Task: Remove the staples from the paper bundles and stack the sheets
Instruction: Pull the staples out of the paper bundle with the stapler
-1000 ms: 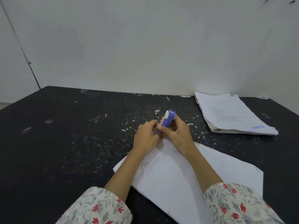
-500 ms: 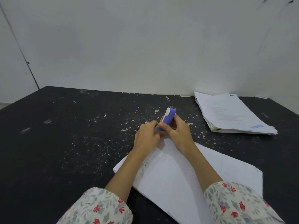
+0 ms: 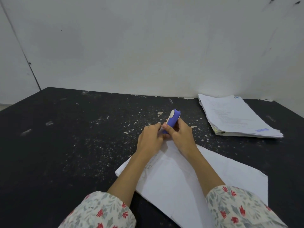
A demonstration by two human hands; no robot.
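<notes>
Head view. Right hand [image 3: 181,134] curls round a blue plastic staple remover with a white thumb pad [image 3: 171,121], its far end tilted up and away. Left hand [image 3: 150,139] is bunched at the far corner of the white paper bundle [image 3: 181,178], fingers curled in and seemingly pinching that corner; the fingertips themselves are hidden. Staple not visible under the hands.

Step in hand, as judged: levering the staple out. To do it well, pin the corner flat with the left hand, work the tool's tip under the staple's crown, rock rather than yank, so the sheets don't tear.

The bundle lies angled on the near-centre of the speckled black table [image 3: 65,137], plain white, faint writing along the left edge. A thick stack of printed white sheets [image 3: 233,116] sits far right, well apart.
</notes>
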